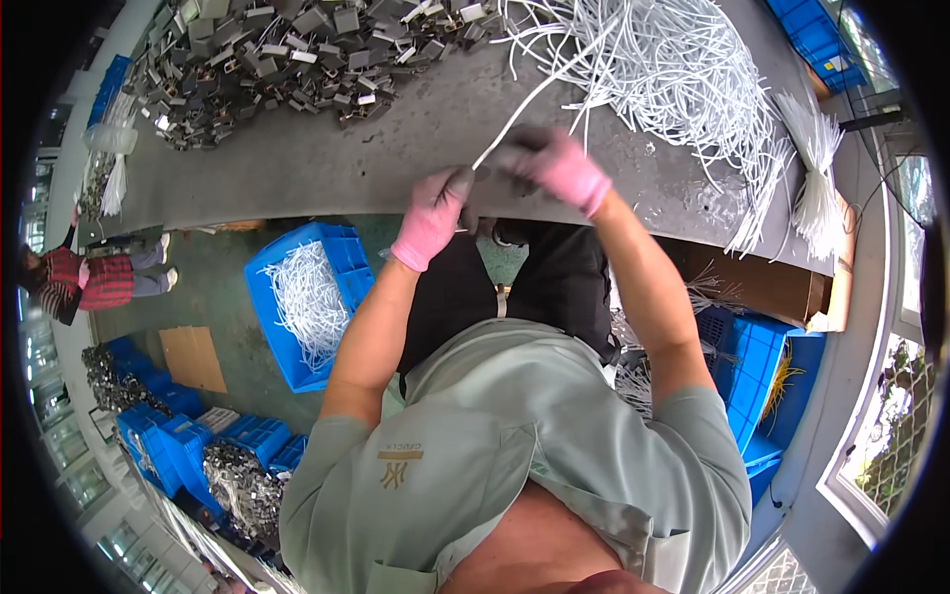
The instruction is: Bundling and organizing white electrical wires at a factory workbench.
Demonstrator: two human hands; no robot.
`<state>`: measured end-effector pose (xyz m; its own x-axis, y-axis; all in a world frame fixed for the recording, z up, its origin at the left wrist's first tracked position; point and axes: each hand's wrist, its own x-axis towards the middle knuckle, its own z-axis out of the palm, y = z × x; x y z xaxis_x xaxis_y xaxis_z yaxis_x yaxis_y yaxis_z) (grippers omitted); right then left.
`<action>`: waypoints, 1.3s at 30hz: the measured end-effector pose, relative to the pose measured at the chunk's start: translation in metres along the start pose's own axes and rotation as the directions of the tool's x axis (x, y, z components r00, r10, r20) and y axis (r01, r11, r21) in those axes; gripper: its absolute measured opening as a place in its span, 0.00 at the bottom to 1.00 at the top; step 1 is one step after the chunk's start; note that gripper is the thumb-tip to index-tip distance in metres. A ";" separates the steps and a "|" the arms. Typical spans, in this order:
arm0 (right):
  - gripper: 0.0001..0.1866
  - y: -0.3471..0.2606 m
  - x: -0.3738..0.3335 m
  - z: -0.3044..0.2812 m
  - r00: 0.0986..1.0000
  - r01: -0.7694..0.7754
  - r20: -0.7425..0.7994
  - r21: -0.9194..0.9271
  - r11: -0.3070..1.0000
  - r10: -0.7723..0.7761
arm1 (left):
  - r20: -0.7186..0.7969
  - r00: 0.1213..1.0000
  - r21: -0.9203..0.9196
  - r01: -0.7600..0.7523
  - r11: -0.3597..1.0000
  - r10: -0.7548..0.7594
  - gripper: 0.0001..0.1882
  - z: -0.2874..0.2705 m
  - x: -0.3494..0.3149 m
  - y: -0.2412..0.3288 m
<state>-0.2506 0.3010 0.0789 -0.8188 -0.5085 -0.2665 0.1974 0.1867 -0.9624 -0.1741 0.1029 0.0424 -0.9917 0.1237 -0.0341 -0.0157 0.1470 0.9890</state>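
My left hand (432,213), in a pink glove with dark grey fingers, pinches a white wire (522,107) at the table's near edge. From those fingertips the wire slants up and right to a big tangled pile of white wires (663,74). Close by on the right, my right hand (559,168) wears a matching glove; motion smears its fingers, so its grip does not show. A heap of small grey box-shaped parts (287,64) covers the far left of the grey table (267,173).
Left of my legs, a blue crate (348,259) holds white wires. A tied wire bundle (816,173) hangs at the table's right end, above a cardboard box (757,282). Blue bins (737,381) stand at my right. A person (104,280) stands far left.
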 end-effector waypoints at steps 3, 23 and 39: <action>0.22 0.038 0.023 -0.079 0.776 -0.039 -0.627 -0.145 0.989 -0.062 | 0.014 0.996 0.113 0.082 0.990 -0.084 0.22 0.001 0.026 0.006; 0.14 0.073 -0.058 -0.125 0.909 0.075 -0.381 0.553 0.830 0.172 | 0.108 0.990 0.991 -0.114 0.066 0.086 0.21 0.071 0.320 -0.019; 0.16 0.063 -0.043 -0.005 0.985 -0.103 -0.056 0.570 0.815 0.164 | -0.141 0.952 0.494 -0.169 0.853 0.270 0.14 -0.008 0.141 -0.001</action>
<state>-0.2052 0.3387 0.0304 -0.8045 -0.4230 -0.4170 0.5524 -0.2746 -0.7871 -0.3153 0.1123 0.0373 -0.9667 0.0191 0.2550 0.2170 0.5890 0.7785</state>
